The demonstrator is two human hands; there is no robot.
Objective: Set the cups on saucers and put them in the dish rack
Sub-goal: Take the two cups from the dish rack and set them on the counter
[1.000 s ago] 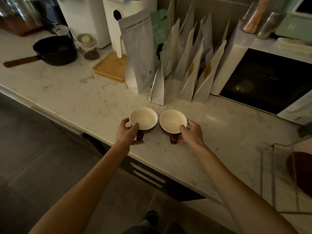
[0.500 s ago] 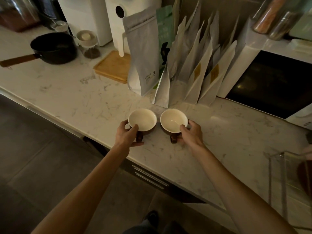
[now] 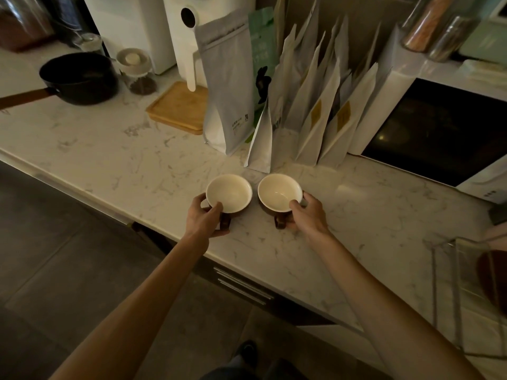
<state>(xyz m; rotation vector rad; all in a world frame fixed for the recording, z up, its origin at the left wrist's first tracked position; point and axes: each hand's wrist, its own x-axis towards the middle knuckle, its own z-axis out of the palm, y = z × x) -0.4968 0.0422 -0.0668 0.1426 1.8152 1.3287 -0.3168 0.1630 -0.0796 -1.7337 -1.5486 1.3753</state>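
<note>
Two brown cups with cream insides stand side by side on the marble counter (image 3: 115, 160), handles toward me. My left hand (image 3: 204, 219) grips the left cup (image 3: 229, 193) at its near rim, thumb over the edge. My right hand (image 3: 308, 215) grips the right cup (image 3: 278, 192) the same way. At the far right stands a wire dish rack (image 3: 450, 283) with a dark brown saucer (image 3: 492, 274) in it, partly cut off by the frame edge.
Behind the cups stand several white and grey pouches (image 3: 304, 105). A white oven (image 3: 439, 127) sits at the right, a wooden tray (image 3: 178, 108), a glass jar (image 3: 137, 71) and a black saucepan (image 3: 79, 78) at the left. The counter's front edge runs just under my wrists.
Both hands keep the same hold on the cups, which stay in place on the counter. Only my view has shifted slightly to the left, so less of the rack shows.
</note>
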